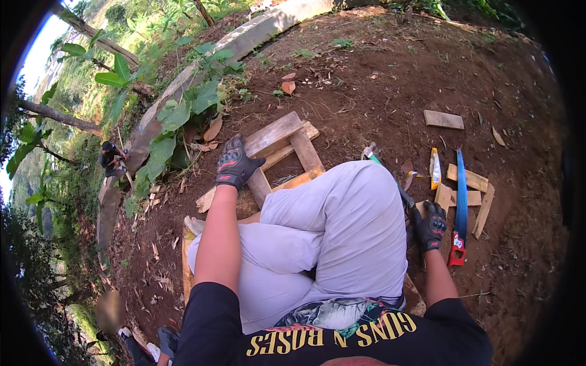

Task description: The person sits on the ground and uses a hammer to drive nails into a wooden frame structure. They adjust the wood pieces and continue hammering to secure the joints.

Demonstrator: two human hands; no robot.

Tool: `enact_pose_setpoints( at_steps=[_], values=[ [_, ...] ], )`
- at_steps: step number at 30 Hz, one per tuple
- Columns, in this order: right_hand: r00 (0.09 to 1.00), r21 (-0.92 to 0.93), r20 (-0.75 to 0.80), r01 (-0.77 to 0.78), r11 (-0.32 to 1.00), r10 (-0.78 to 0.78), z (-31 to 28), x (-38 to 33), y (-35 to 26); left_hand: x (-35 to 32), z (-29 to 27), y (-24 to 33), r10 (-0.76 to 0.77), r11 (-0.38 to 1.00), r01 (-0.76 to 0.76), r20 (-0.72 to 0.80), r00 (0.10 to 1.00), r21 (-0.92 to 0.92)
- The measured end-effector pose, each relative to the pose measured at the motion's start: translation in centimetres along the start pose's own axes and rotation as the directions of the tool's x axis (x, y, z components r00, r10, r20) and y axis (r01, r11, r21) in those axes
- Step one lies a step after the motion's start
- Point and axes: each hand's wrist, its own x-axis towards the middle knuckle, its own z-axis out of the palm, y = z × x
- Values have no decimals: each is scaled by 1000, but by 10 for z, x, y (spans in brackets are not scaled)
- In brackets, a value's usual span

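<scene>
I am crouched over bare soil, my grey-trousered knees filling the middle. My left hand (235,163), in a black glove with red knuckle pads, rests palm down on a small wooden frame (285,145) nailed from rough planks. My right hand (431,226), gloved the same way, is closed around the dark handle of a hammer (386,172); its shaft runs up and left behind my knee to a head near the frame's right corner.
A blue-bladed handsaw with a red handle (460,207) lies on several short wood offcuts (469,179) at the right. A single board (444,119) lies farther off. A concrete kerb (244,39) and leafy plants border the left. A person (112,157) crouches beyond it.
</scene>
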Motion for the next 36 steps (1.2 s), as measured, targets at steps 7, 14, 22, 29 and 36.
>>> enact_pose_setpoints(
  at_steps=[7, 14, 22, 29, 36],
  values=[
    [999, -104, 31, -18, 994, 21, -2, -1, -1, 17, 3, 11, 39, 999, -38, 69, 997, -10],
    [995, -125, 90, -19, 992, 30, 4, 0, 9, 18, 14, 16, 8, 1000, -8, 25, 1000, 14],
    [993, -93, 116, -8, 996, 19, -2, 7, 3, 17, 2, 5, -42, 998, 40, 49, 998, 40],
    [999, -91, 46, 20, 996, -16, 11, 4, 19, 16, 6, 0, -95, 994, 90, 92, 991, 60],
    [999, -171, 28, 39, 984, -34, 19, 1, 16, 21, 5, -8, -59, 998, 59, 48, 997, -4]
  ],
)
